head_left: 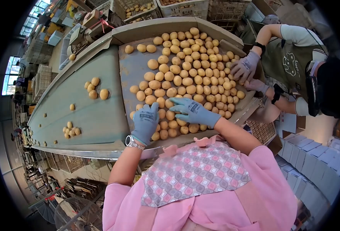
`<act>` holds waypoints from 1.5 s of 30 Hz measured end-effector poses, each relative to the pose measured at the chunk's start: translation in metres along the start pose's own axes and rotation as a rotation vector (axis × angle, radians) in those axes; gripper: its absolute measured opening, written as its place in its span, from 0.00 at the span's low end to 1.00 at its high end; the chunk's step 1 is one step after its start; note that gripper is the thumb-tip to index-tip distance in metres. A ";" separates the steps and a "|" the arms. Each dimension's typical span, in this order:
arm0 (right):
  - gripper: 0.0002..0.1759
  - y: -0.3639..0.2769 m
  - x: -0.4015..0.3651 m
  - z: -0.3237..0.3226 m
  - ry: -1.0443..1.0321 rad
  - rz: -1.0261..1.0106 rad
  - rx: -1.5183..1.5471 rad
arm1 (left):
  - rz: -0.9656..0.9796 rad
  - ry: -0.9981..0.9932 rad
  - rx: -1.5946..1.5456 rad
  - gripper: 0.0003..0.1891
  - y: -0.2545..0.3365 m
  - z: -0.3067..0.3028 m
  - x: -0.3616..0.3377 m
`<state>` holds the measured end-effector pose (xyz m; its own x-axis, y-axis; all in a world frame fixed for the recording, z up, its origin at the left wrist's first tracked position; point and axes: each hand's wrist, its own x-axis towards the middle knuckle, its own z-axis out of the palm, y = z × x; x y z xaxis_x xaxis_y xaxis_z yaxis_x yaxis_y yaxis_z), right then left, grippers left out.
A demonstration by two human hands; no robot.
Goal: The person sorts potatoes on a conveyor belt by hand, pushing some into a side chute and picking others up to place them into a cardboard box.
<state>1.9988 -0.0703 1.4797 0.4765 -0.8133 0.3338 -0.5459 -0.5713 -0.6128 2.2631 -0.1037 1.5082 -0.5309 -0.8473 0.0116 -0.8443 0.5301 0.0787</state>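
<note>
Many round, yellow-tan, potato-like pieces of produce point(187, 81) lie close together on the grey sorting surface point(133, 63). My left hand point(145, 120), in a blue-grey glove, rests at the near left edge of the pile with its fingers stretched forward. To its right, my right hand point(195, 111), gloved the same way, lies palm down over the produce. Its fingers are apart and point left, touching the tops of some pieces. Nothing shows gripped in either hand, though the palms are hidden.
A green conveyor belt point(85, 127) carries scattered pieces on the left. Across the right end, a co-worker's gloved hands point(246, 66) touch the pile. Plastic crates point(183, 8) stand behind the metal rim point(154, 25). White boxes point(312, 154) are stacked at right.
</note>
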 end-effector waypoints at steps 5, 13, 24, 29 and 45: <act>0.18 0.007 0.041 -0.013 0.019 0.211 -0.051 | 0.003 -0.007 -0.183 0.16 -0.009 -0.007 0.001; 0.22 -0.006 0.140 0.057 -0.176 0.197 -0.831 | -0.465 0.191 -1.314 0.24 -0.054 -0.020 -0.025; 0.15 0.017 0.116 -0.078 -0.661 0.235 0.115 | -0.421 0.572 -1.439 0.29 -0.023 -0.062 -0.016; 0.27 0.056 0.148 -0.158 0.536 0.329 1.412 | -0.371 0.490 -1.371 0.31 -0.031 -0.059 -0.025; 0.32 -0.072 0.012 -0.013 0.209 0.239 1.029 | 0.289 0.228 -0.731 0.39 -0.010 -0.079 -0.018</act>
<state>2.0346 -0.0401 1.5376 0.2536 -0.9501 0.1819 0.2791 -0.1082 -0.9542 2.2870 -0.0965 1.5860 -0.6256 -0.7081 0.3274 -0.3739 0.6405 0.6707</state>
